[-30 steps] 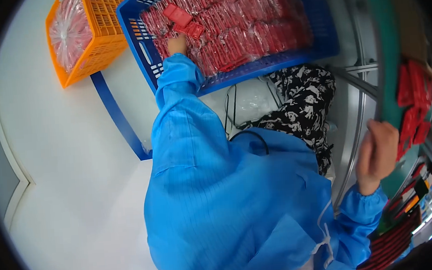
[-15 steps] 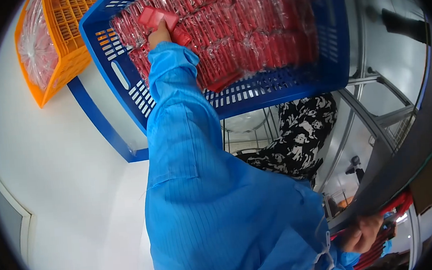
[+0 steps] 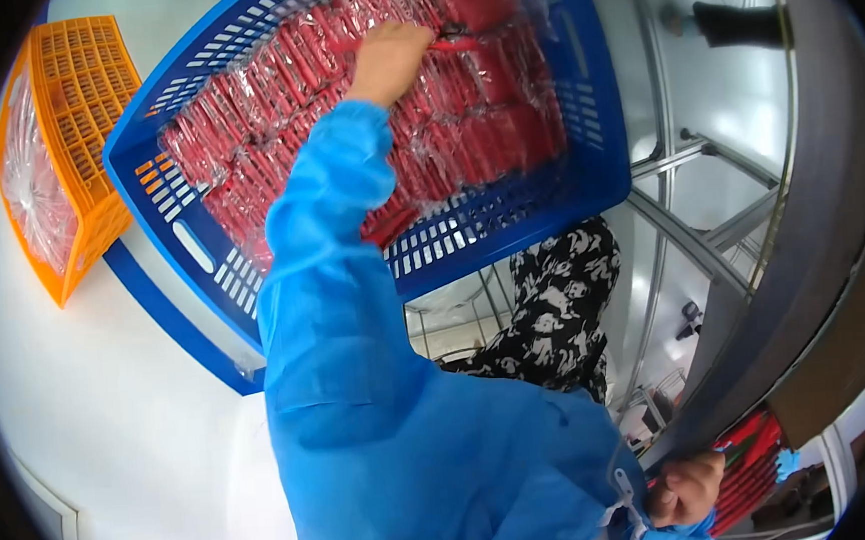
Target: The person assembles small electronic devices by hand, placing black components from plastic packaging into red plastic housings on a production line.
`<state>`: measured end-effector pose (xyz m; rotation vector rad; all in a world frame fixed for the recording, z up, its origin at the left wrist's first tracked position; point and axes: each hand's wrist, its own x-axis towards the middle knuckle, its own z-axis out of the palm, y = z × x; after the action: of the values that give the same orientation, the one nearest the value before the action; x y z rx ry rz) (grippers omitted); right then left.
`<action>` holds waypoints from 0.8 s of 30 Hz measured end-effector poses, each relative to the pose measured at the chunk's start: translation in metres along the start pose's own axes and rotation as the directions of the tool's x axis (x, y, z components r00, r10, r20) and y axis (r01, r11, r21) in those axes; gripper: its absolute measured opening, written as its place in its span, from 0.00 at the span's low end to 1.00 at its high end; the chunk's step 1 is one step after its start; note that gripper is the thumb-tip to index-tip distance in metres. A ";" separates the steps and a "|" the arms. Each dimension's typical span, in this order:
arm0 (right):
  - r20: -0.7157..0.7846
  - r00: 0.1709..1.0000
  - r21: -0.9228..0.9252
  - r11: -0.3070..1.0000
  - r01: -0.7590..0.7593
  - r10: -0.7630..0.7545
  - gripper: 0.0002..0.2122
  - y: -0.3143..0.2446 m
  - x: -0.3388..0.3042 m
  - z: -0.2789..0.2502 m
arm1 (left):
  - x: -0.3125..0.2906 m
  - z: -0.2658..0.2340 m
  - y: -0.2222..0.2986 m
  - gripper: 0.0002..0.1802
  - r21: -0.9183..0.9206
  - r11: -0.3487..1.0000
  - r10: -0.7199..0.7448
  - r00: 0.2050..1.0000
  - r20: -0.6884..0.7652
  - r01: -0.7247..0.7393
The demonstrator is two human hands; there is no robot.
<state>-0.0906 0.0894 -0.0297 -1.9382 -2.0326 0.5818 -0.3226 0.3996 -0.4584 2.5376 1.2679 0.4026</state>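
My left hand [image 3: 393,60] reaches into a blue plastic basket [image 3: 510,232], palm down over the far rows. Its fingers are curled round a flat red piece [image 3: 454,44], whose edge sticks out on the right; the rest is hidden. Rows of thin red pieces in clear wrapping [image 3: 283,65] stand on edge in the basket. At the lower right, my right hand [image 3: 687,490] is closed with bent fingers, beside a stack of red pieces [image 3: 753,478]. Whatever lies inside that hand is hidden.
An orange crate [image 3: 84,94] with a clear bag of pinkish goods [image 3: 38,187] stands on the left. A metal frame [image 3: 697,246] is to the right of the basket, and a dark table edge [image 3: 804,274] curves beyond it. My patterned trouser leg [image 3: 560,296] shows below the basket.
My left hand has moved right across the packed rows, from the basket's left part toward its middle. The view has turned, shifting basket and crate left. My right hand stays at the lower right.
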 end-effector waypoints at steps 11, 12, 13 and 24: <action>0.282 0.959 -0.040 0.999 0.018 -0.006 0.10 0.019 -0.043 -0.028 | 0.095 0.044 0.051 0.42 -0.324 0.790 -0.609 0.725 -0.320 0.521; 0.325 0.945 -0.030 0.999 0.045 -0.033 0.10 0.027 -0.051 -0.035 | 0.095 0.055 0.052 0.47 -0.528 0.599 -0.796 0.520 -0.311 0.602; 0.363 0.928 -0.029 0.995 0.095 -0.078 0.09 0.034 -0.057 -0.042 | 0.091 0.077 0.053 0.52 -0.708 0.370 -0.927 0.287 -0.240 0.602; 0.315 0.943 0.009 0.994 0.111 -0.108 0.13 0.053 -0.083 -0.051 | 0.144 0.087 0.047 0.49 -0.401 0.154 -0.984 0.177 0.020 0.903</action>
<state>-0.0152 0.0134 -0.0031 -1.8166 -2.3167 0.9070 -0.1732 0.4778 -0.5038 0.9162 2.3465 0.5313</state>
